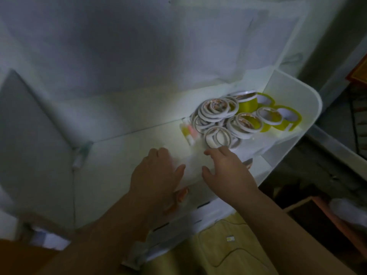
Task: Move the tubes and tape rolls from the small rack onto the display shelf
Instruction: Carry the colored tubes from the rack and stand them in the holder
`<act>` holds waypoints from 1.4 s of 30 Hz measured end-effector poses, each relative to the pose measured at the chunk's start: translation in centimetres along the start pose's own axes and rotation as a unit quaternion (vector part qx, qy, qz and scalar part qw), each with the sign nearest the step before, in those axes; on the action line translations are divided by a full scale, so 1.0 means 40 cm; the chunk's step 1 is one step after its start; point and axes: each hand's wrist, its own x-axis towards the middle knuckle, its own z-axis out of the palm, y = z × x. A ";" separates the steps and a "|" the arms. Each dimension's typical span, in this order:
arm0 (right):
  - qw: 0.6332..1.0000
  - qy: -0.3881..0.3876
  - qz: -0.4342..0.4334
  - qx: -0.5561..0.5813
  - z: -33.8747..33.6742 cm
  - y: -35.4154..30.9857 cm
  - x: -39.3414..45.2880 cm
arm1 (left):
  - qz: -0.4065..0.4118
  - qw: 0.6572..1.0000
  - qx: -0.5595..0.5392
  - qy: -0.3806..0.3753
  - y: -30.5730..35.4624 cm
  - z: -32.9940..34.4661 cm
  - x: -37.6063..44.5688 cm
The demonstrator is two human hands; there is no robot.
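Observation:
A pile of several white-rimmed tape rolls (218, 116) and yellow tape rolls (286, 120) lies at the right end of the white display shelf (127, 147). A small yellow and pink tube (187, 131) lies just left of the pile. Another pale tube (79, 157) lies far left on the shelf. My left hand (156, 175) rests on the shelf with its fingers stretched forward. My right hand (228, 171) hovers beside it, fingertips close to the nearest white roll (217, 137). A blurred white patch shows between the two hands. I see nothing gripped in either hand.
The shelf's white side wall (294, 100) closes it off on the right. Below my arms is the slotted white rack edge (178, 225), with an orange-brown thing (182, 194) showing by my left wrist. Dark clutter (327, 175) sits to the right, yellow fabric (228, 245) below.

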 end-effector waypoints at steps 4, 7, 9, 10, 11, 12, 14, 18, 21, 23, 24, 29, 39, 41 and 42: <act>0.999 -0.012 -0.033 0.003 0.011 0.043 0.093 | -0.052 0.998 0.039 -0.026 0.017 0.024 0.045; 0.998 -0.027 -0.053 -0.005 0.014 0.060 0.158 | -0.058 0.998 0.035 -0.017 0.014 0.038 0.066; 0.997 -0.029 -0.069 -0.011 0.021 0.062 0.194 | -0.072 0.997 0.038 -0.001 0.013 0.039 0.072; 0.996 -0.027 -0.078 -0.015 0.027 0.062 0.212 | -0.082 0.996 0.043 0.005 0.013 0.036 0.075; 0.995 -0.025 -0.089 -0.025 0.034 0.062 0.231 | -0.091 0.995 0.043 0.008 0.014 0.033 0.076; 0.994 -0.023 -0.100 -0.047 0.041 0.061 0.249 | -0.099 0.994 0.038 0.010 0.016 0.031 0.077; 0.986 -0.008 -0.131 -0.105 0.055 0.054 0.287 | -0.112 0.993 0.018 0.018 0.019 0.022 0.076; 0.965 -0.013 -0.187 -0.184 0.084 0.035 0.362 | -0.100 0.993 -0.014 0.061 0.029 -0.001 0.064; 0.966 -0.033 -0.179 -0.183 0.098 0.021 0.390 | -0.109 0.990 -0.032 0.079 0.042 -0.022 0.053; 0.978 -0.039 -0.150 -0.141 0.097 0.009 0.393 | -0.123 0.988 -0.052 0.083 0.046 -0.030 0.046; 0.980 -0.041 -0.143 -0.129 0.093 0.002 0.393 | -0.132 0.985 -0.065 0.086 0.048 -0.034 0.043; 0.973 -0.044 -0.186 -0.127 0.094 -0.028 0.389 | -0.165 0.974 -0.104 0.111 0.040 -0.048 0.023; 0.970 -0.102 -0.160 0.153 0.016 -0.077 0.314 | -0.203 0.943 -0.142 0.222 0.017 -0.106 -0.044; 0.960 -0.090 -0.178 0.197 0.006 -0.078 0.273 | -0.200 0.939 -0.144 0.240 0.011 -0.114 -0.060; 0.956 -0.087 -0.186 0.208 0.005 -0.080 0.254 | -0.202 0.936 -0.152 0.246 0.009 -0.116 -0.069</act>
